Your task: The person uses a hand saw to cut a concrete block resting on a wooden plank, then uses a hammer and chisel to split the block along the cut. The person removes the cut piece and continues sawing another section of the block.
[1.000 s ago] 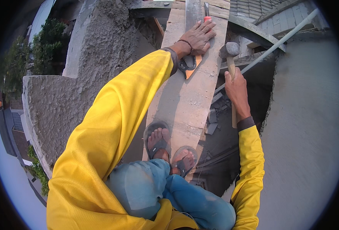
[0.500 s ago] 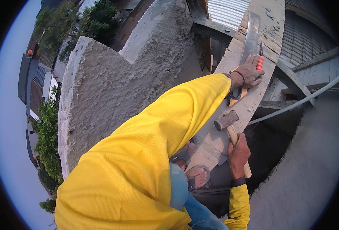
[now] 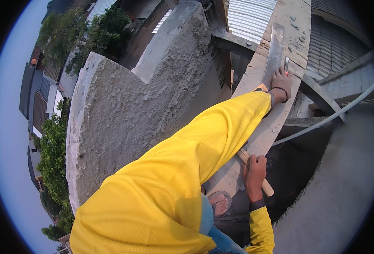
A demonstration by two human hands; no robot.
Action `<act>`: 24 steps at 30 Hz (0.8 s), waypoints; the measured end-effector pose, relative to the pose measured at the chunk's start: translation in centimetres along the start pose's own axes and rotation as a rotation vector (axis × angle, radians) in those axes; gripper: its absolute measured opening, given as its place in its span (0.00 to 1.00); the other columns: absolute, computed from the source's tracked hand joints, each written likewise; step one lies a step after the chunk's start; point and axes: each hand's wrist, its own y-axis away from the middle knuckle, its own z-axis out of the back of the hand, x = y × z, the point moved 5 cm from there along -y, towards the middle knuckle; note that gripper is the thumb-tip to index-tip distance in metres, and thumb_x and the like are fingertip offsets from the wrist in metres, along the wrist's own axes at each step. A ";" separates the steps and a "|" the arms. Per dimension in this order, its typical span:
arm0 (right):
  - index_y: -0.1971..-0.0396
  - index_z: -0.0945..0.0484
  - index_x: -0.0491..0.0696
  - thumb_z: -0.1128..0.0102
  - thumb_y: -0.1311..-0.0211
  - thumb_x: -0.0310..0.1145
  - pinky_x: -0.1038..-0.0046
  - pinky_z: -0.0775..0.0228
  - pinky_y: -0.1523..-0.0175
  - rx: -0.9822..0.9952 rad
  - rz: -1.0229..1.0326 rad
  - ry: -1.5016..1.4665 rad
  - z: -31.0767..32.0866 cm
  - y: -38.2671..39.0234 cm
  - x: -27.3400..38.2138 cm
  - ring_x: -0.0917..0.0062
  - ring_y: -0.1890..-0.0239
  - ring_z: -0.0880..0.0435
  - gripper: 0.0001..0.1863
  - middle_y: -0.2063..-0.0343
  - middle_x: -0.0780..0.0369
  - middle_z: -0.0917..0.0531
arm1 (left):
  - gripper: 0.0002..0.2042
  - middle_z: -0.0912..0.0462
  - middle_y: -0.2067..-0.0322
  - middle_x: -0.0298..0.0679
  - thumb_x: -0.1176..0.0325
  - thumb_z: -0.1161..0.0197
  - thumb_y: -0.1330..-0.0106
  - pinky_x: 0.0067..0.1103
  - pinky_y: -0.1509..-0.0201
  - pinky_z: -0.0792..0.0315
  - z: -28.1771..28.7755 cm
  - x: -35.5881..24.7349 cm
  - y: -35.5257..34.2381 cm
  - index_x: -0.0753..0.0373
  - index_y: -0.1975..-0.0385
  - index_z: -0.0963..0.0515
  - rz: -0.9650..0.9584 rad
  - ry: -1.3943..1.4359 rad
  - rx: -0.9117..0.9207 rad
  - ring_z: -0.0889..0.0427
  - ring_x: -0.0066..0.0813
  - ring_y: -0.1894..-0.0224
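My left hand point(image 3: 281, 82) reaches far along a dusty wooden plank point(image 3: 259, 131), its fingers closed round a red-handled chisel. The chisel's metal blade point(image 3: 287, 63) points away past the fingers. Beside this hand lies a handsaw point(image 3: 275, 51), blade toward the far end; my wrist and sleeve cover much of its orange handle. Nearer, at the plank's right edge, my right hand point(image 3: 255, 173) grips a hammer by its wooden handle point(image 3: 267, 187). The yellow left sleeve hides the hammer's head.
A rough cement-plastered wall point(image 3: 132, 114) rises on the left. Right of the plank is a dark gap, then a grey wall point(image 3: 335, 182). A pale pipe point(image 3: 343, 110) crosses the gap. Debris point(image 3: 295, 25) lies on the plank's far end. My sandalled foot point(image 3: 219, 203) stands at its near end.
My left hand has gone from lying flat to closing round the red chisel handle. My right hand and the hammer have shifted slightly left, and the hammer head has gone behind the sleeve.
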 end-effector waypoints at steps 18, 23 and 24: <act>0.52 0.22 0.44 0.25 0.42 0.35 0.59 0.29 0.52 -0.088 0.057 -0.039 1.3 -2.6 -0.2 0.56 0.58 0.22 0.21 0.59 0.53 0.24 | 0.26 0.28 0.47 0.55 0.71 0.40 0.40 0.39 0.35 0.31 4.8 2.3 2.5 0.58 0.40 0.35 0.124 0.808 0.060 0.25 0.55 0.43; 0.36 0.28 0.44 0.40 0.24 0.50 0.65 0.26 0.48 -0.314 -0.270 -0.632 3.0 -7.6 -3.3 0.67 0.50 0.18 0.29 0.52 0.56 0.20 | 0.26 0.30 0.47 0.55 0.72 0.40 0.40 0.38 0.36 0.32 7.2 2.8 8.6 0.62 0.40 0.38 -0.050 0.957 0.033 0.27 0.54 0.44; 0.34 0.30 0.44 0.46 0.21 0.55 0.67 0.26 0.47 -0.317 -0.316 -0.866 3.0 -8.8 -4.1 0.71 0.48 0.18 0.31 0.50 0.57 0.20 | 0.27 0.31 0.47 0.56 0.72 0.40 0.40 0.40 0.36 0.32 7.4 2.9 10.2 0.62 0.40 0.39 -0.062 0.971 0.084 0.28 0.57 0.44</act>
